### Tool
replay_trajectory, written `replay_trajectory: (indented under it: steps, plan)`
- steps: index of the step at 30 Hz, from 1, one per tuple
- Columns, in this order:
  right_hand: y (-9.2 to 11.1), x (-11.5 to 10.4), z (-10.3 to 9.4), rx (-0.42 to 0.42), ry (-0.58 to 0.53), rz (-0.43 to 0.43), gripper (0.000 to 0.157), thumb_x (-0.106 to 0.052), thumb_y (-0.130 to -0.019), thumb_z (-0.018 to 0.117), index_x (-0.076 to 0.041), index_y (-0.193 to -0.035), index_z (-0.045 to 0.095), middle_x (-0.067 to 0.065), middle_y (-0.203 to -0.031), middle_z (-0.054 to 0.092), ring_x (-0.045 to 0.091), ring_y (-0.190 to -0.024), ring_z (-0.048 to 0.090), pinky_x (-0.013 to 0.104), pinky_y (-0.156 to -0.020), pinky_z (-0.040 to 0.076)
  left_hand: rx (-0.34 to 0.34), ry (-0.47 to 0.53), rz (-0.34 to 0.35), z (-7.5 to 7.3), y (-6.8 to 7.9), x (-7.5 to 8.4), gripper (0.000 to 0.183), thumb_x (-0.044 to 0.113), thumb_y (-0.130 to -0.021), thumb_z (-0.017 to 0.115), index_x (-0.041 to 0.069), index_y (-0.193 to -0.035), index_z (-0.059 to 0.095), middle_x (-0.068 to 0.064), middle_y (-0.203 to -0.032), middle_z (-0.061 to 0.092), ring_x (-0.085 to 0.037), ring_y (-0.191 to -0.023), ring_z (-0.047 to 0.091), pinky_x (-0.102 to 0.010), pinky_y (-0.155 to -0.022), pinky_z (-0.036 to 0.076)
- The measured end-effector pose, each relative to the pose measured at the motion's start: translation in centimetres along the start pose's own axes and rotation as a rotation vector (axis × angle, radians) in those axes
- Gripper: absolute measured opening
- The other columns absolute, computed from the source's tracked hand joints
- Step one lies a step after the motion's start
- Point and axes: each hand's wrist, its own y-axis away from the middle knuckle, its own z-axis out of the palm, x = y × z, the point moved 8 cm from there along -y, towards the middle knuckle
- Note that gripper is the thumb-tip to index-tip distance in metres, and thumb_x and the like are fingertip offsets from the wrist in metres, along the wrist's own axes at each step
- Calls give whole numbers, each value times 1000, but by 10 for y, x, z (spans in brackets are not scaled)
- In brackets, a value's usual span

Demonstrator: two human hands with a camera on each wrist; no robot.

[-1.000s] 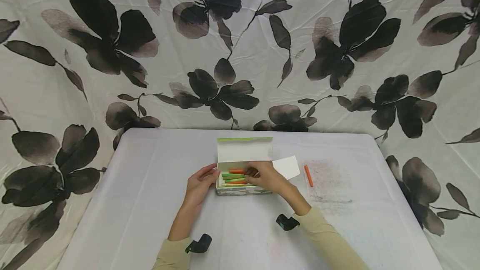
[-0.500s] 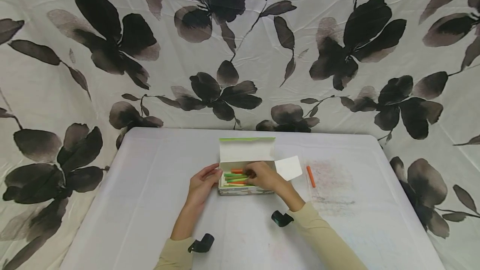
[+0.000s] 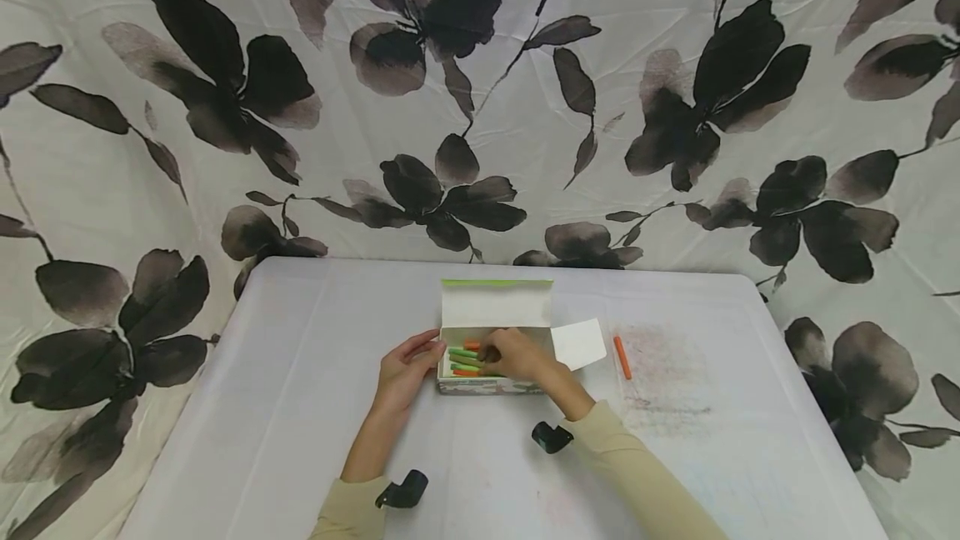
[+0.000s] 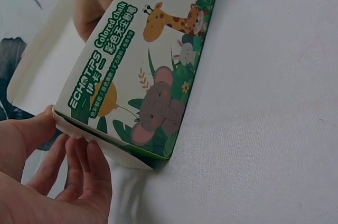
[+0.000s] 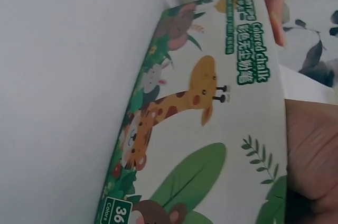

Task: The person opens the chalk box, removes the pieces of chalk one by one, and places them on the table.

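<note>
A box of colored chalk [image 3: 491, 387] stands on the table, its white lid [image 3: 497, 305] raised at the back. Green and orange chalk sticks [image 3: 465, 356] lie inside. My left hand [image 3: 402, 369] holds the box's left end; in the left wrist view, thumb and fingers [image 4: 96, 163] pinch its end flap. My right hand [image 3: 517, 354] reaches into the box from the right with bent fingers. Its fingertips are down among the sticks, and whether they grip one is hidden. In the right wrist view, the printed front [image 5: 195, 118] blocks those fingers.
One orange chalk stick [image 3: 622, 357] lies on the table right of the box. An opened side flap [image 3: 579, 344] juts out from the box's right end. Reddish and dark smudges [image 3: 667, 365] mark the white tablecloth [image 3: 330, 315]. A floral cloth hangs behind.
My right hand has shifted slightly left inside the box, covering more of the sticks. The left hand keeps its place at the box's left end.
</note>
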Motion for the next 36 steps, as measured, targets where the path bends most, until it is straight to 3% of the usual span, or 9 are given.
replay_trajectory:
  steps: [9, 22, 31, 36]
  plan:
    - [3, -3, -5, 17, 20, -44, 8, -4, -91, 77, 1, -98, 77, 10, -93, 74, 19, -82, 63, 28, -73, 52, 9, -10, -15, 1, 1, 2, 43, 14, -92, 79, 1, -132, 67, -8, -109, 69, -9, -87, 65, -20, -72, 55]
    - [31, 8, -32, 84, -145, -90, 13, -2, -93, 74, 2, -105, 72, 7, -93, 72, 13, -82, 67, 23, -74, 55, 2, -20, -9, -1, 1, -2, 43, 14, -93, 78, 1, -132, 66, -6, -108, 70, -9, -89, 65, -21, -74, 55]
    - [55, 19, -53, 194, -286, 3, 14, -9, -94, 76, -1, -104, 72, 7, -94, 71, 18, -87, 68, 29, -81, 56, -17, -31, 5, -5, 5, -3, 44, 15, -93, 78, 1, -133, 65, -9, -112, 69, -9, -89, 65, -20, -73, 54]
    - [70, 27, -64, 233, -384, 53, 20, -12, -96, 74, 1, -111, 71, 11, -99, 71, 23, -92, 69, 37, -85, 57, -31, -32, 2, -7, 6, -6, 45, 16, -93, 79, 2, -134, 65, -10, -113, 68, -10, -90, 65, -20, -74, 54]
